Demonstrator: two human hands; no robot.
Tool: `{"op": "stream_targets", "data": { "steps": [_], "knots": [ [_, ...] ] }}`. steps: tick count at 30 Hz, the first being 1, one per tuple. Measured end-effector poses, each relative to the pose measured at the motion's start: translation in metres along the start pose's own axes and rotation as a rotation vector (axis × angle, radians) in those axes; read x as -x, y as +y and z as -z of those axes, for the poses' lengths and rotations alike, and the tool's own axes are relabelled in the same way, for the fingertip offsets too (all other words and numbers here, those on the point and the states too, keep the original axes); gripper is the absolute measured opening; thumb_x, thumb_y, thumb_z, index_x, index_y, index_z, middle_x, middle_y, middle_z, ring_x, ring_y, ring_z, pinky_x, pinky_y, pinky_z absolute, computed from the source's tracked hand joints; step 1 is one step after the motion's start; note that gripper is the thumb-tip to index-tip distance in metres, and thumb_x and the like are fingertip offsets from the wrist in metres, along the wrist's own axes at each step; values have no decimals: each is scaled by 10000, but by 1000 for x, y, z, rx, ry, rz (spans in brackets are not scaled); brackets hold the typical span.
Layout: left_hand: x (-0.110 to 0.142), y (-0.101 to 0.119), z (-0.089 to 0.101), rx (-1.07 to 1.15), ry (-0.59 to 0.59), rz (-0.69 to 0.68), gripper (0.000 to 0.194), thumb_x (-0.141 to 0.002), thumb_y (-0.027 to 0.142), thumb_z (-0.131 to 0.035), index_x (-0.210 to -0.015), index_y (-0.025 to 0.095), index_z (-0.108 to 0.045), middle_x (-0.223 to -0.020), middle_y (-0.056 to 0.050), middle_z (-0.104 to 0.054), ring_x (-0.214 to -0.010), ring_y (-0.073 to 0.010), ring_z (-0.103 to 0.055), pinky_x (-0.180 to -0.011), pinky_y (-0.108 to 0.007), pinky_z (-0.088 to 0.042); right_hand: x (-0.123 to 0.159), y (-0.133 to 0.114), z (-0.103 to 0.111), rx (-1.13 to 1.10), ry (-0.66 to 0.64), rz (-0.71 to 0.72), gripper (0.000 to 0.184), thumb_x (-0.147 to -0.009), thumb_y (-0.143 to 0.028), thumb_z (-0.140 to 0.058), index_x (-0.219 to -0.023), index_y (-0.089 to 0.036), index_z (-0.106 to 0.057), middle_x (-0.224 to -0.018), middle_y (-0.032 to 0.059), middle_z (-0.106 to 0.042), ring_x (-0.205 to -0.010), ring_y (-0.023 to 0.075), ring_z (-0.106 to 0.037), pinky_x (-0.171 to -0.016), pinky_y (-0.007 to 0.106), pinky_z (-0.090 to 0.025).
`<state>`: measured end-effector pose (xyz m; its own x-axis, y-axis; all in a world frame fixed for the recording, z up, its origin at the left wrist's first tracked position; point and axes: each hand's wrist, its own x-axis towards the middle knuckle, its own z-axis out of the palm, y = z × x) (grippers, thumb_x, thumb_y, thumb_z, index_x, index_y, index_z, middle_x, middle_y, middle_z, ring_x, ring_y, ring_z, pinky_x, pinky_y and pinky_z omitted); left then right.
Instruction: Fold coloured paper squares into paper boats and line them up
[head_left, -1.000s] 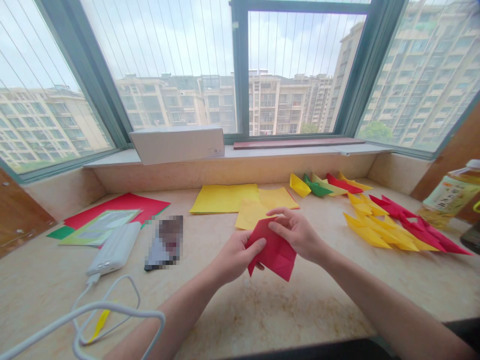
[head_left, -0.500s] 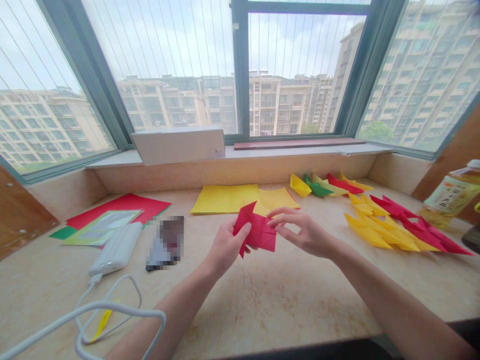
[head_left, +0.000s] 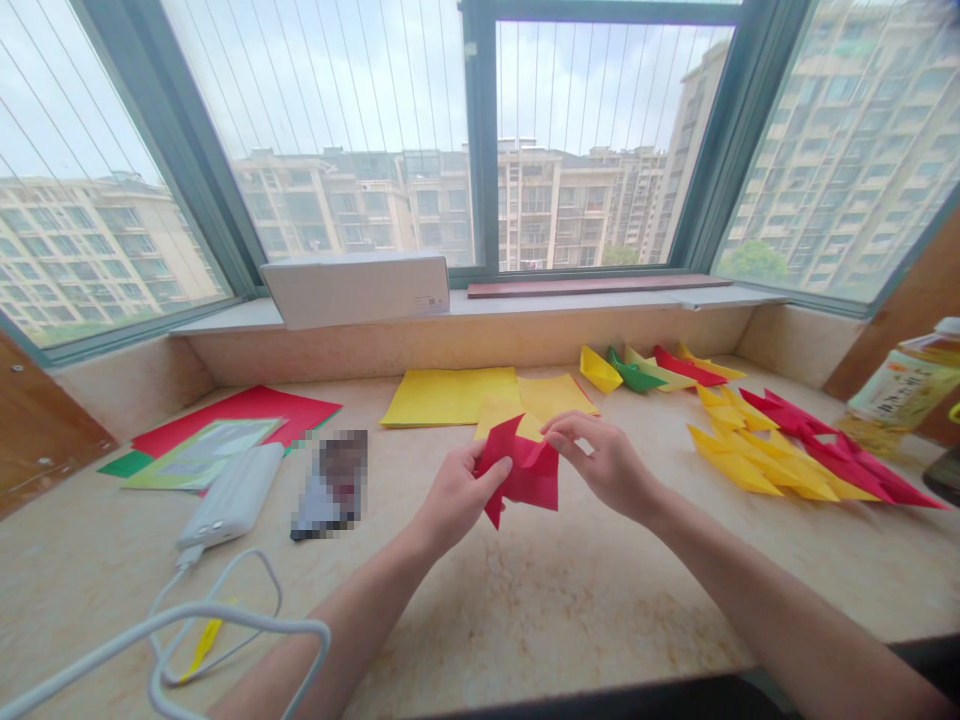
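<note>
A folded piece of red paper (head_left: 536,484) is held up over the counter in front of me. My left hand (head_left: 466,490) grips its left side, thumb on top and fingers behind. With the thumb and fingertips pinched together, my right hand (head_left: 600,460) holds a flap at the paper's upper right corner, which stands lifted. Pointed folds stick up and down at the paper's left side. Behind it lie yellow paper sheets (head_left: 450,397) on the counter (head_left: 480,610).
To the right are folded yellow paper shapes (head_left: 765,460), red ones (head_left: 862,460), small paper boats (head_left: 637,372) and an oil bottle (head_left: 907,385). On the left lie red sheets (head_left: 225,420), a white power bank (head_left: 234,497), its cable (head_left: 247,622) and a blurred item (head_left: 330,487). A white box (head_left: 360,290) stands behind.
My right fingers have closed on the upper right flap and lifted it from the red paper. The paper has shifted slightly right and turned a little in my left hand.
</note>
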<state>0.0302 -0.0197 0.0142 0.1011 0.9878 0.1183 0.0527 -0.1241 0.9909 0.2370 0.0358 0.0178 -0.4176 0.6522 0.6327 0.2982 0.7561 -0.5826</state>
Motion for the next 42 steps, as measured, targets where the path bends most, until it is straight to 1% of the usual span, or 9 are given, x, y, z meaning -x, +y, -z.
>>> {"op": "stream_targets", "data": {
  "steps": [4, 9, 11, 13, 15, 20, 27, 34, 42],
  "knots": [
    [1, 1, -2, 51, -41, -11, 282, -788, 306, -721, -981, 100, -711, -929, -108, -741, -801, -186, -679, -714, -255, -536, 3, 3, -3, 58, 96, -80, 224, -1003, -347, -480, -974, -198, -645, -944, 85, -754, -840, 220, -710, -760, 351, -548],
    [1, 1, -1, 56, 41, 28, 293, -817, 335, -677, -975, 88, -675, -775, -91, -716, -615, -158, -649, -549, -240, -510, 7, 4, 0, 57, -64, -1, 240, -994, -349, -489, -1170, -220, -590, -1129, 101, -717, -878, 210, -718, -624, 280, -577],
    [0, 0, 1, 50, 92, 26, 289, -828, 336, -652, -975, 87, -659, -721, -72, -689, -563, -146, -620, -502, -237, -499, 8, 3, 2, 70, -129, 88, 278, -983, -323, -514, -1241, -233, -570, -1186, 104, -693, -959, 215, -705, -744, 320, -598],
    [-2, -1, 4, 40, 127, 0, 274, -821, 318, -646, -969, 87, -655, -717, -61, -672, -544, -128, -587, -479, -227, -489, 8, 5, 3, 91, -185, 180, 308, -967, -294, -544, -1270, -246, -573, -1260, 107, -653, -1081, 233, -667, -913, 383, -566],
    [-4, -3, 6, 26, 134, -27, 268, -813, 305, -646, -962, 84, -658, -740, -60, -668, -537, -112, -561, -465, -215, -477, 9, 8, 2, 105, -232, 218, 332, -951, -277, -569, -1281, -250, -586, -1330, 114, -602, -1171, 253, -624, -982, 410, -536],
    [-6, -7, 8, -20, 113, -23, 246, -806, 284, -631, -954, 90, -664, -732, -48, -661, -539, -107, -558, -468, -210, -474, 10, 19, -4, 122, -249, 232, 305, -956, -256, -562, -1251, -241, -638, -1265, 120, -641, -1141, 264, -644, -967, 420, -549],
    [-3, -8, 5, -54, 56, -5, 247, -799, 308, -643, -928, 102, -682, -691, -39, -652, -513, -110, -565, -455, -214, -472, 8, 17, -4, 102, -205, 178, 234, -973, -261, -534, -1151, -249, -684, -1082, 95, -723, -978, 252, -696, -852, 393, -578],
    [0, -2, 3, 41, 1, -24, 262, -807, 345, -667, -907, 103, -675, -648, -25, -641, -492, -105, -561, -455, -210, -457, 10, 15, -8, 104, -228, 185, 264, -936, -225, -561, -1181, -271, -650, -1154, 97, -670, -1033, 255, -667, -862, 385, -563],
    [2, 0, 2, -66, 4, -31, 311, -842, 351, -651, -1021, 97, -667, -678, -35, -658, -492, -112, -560, -449, -211, -446, 12, 6, -13, 43, -111, 86, 99, -915, -179, -570, -966, -238, -632, -1178, 84, -701, -1012, 233, -688, -860, 359, -544]
  ]
}}
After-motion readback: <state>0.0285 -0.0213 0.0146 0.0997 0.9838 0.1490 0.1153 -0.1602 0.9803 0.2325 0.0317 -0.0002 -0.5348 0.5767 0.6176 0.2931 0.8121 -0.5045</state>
